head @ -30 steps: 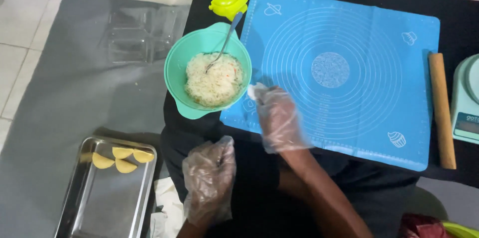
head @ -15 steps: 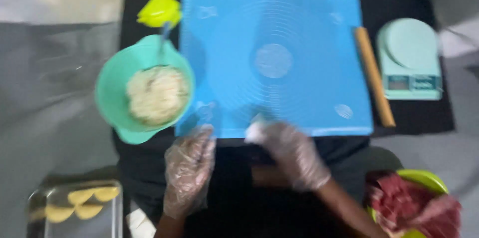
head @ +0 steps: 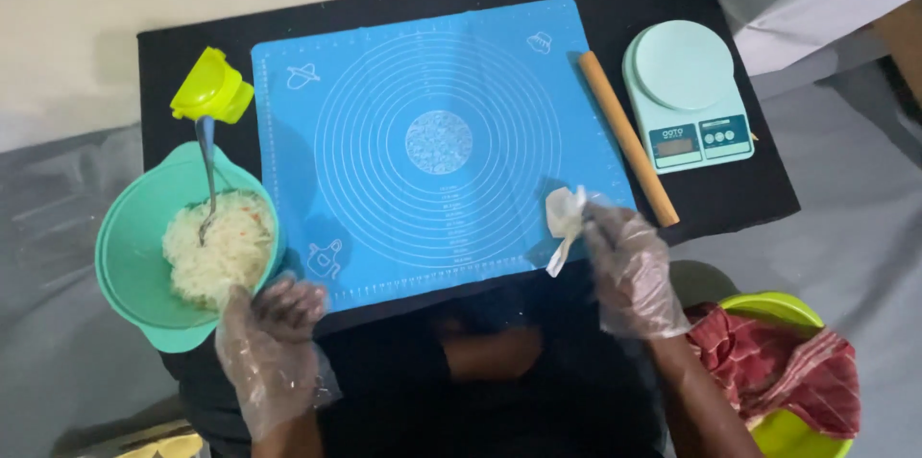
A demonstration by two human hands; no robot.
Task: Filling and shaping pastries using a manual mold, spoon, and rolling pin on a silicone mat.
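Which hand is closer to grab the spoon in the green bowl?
Left. The left hand already rests at the green bowl rim, near the spoon. The right hand is far across the blue mat, pinching a white dough piece.

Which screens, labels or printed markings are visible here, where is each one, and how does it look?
Kitchen scale: on the black table, right of the rolling pin; pale mint, round platform, small grey screen with dark buttons beside it.
Baking mat: table centre; blue rectangle printed with white concentric circles, ruler edges and small corner drawings.
No packages or signs.
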